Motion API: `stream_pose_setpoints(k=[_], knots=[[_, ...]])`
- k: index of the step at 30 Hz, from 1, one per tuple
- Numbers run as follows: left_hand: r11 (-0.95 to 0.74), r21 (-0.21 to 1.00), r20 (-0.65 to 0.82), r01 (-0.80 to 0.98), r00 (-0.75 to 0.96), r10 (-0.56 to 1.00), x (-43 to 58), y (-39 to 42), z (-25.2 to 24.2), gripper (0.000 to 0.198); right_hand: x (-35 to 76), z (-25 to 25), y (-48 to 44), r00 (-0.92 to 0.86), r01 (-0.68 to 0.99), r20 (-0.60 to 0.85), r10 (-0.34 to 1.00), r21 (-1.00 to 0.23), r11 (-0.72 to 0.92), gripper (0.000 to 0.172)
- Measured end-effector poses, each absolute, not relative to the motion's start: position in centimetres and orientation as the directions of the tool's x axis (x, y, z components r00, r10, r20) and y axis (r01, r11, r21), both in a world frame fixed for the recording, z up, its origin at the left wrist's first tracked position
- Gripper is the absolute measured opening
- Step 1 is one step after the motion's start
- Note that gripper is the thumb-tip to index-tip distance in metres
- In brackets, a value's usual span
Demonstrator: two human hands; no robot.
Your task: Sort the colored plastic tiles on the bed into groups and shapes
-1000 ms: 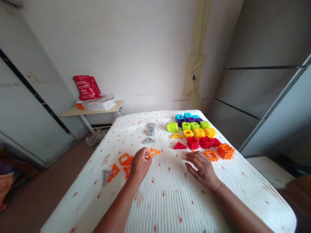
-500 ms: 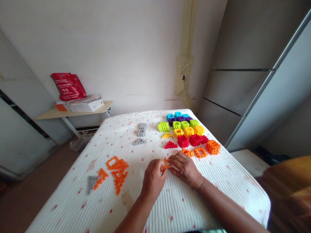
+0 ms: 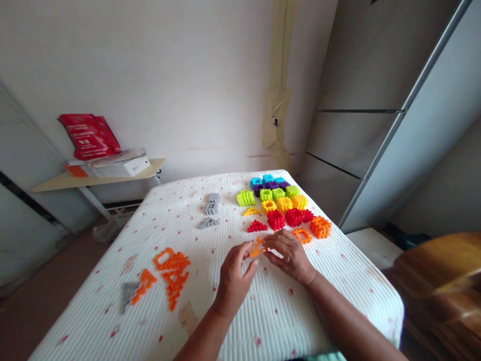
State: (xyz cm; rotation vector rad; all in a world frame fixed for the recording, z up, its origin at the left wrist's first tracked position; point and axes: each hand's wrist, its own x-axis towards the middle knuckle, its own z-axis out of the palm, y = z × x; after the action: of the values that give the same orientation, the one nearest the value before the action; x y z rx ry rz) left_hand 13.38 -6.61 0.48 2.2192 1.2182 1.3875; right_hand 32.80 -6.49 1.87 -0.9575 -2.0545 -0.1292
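Above the front middle of the bed, my right hand (image 3: 291, 255) grips a small orange interlocking building piece (image 3: 257, 247) with its thumb and fingers. My left hand (image 3: 236, 271) is on the piece's other side, thumb and forefinger spread apart, fingertips close to its left edge; whether they touch it I cannot tell. Just beyond the right hand lies an orange square frame piece (image 3: 302, 235), and a stack of orange pieces (image 3: 320, 227) is to its right. A red triangular piece (image 3: 257, 226) rests past my fingertips.
Several joined orange pieces (image 3: 171, 260) and a grey triangle (image 3: 128, 296) lie at left. Grey pieces (image 3: 212, 204) sit farther back. Red (image 3: 276, 219), yellow (image 3: 284, 204), green (image 3: 246, 198), purple and blue stacks stand at right. A side table (image 3: 48, 183) holds a red bag (image 3: 88, 136).
My left thumb and forefinger have parted from their pinch on the orange piece. The right hand keeps hold of it. The view has shifted slightly to the right.
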Motion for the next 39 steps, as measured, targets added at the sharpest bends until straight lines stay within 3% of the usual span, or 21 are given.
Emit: stream_pose_setpoints(k=[5, 11, 15, 23, 39], knots=[[-0.552, 0.685, 0.535, 0.475, 0.186, 0.824, 14.6, -5.5, 0.1, 0.043, 37.1, 2.4, -5.7, -0.193, 0.721, 0.702, 0.685, -0.372, 0.585, 0.015], [-0.517, 0.659, 0.408, 0.546, 0.318, 0.856, 17.4, -3.6, -1.9, 0.057, 39.4, 1.7, -4.9, -0.156, 0.777, 0.565, 0.81, -0.436, 0.454, 0.016], [-0.506, 0.555, 0.357, 0.661, 0.36, 0.862, 19.0, -3.0, -1.8, 0.05, 39.1, 1.5, -4.9, -0.19, 0.799, 0.555, 0.81, -0.392, 0.456, 0.014], [-0.456, 0.353, 0.299, 0.817, 0.363, 0.883, 20.5, -2.4, -0.5, 0.016, 38.4, 2.1, -5.0, -0.24, 0.807, 0.524, 0.817, -0.361, 0.468, 0.013], [-0.455, 0.33, 0.291, 0.827, 0.369, 0.883, 20.7, -1.7, -0.9, 0.012, 38.1, 2.2, -5.2, -0.219, 0.842, 0.491, 0.843, -0.342, 0.418, 0.018]])
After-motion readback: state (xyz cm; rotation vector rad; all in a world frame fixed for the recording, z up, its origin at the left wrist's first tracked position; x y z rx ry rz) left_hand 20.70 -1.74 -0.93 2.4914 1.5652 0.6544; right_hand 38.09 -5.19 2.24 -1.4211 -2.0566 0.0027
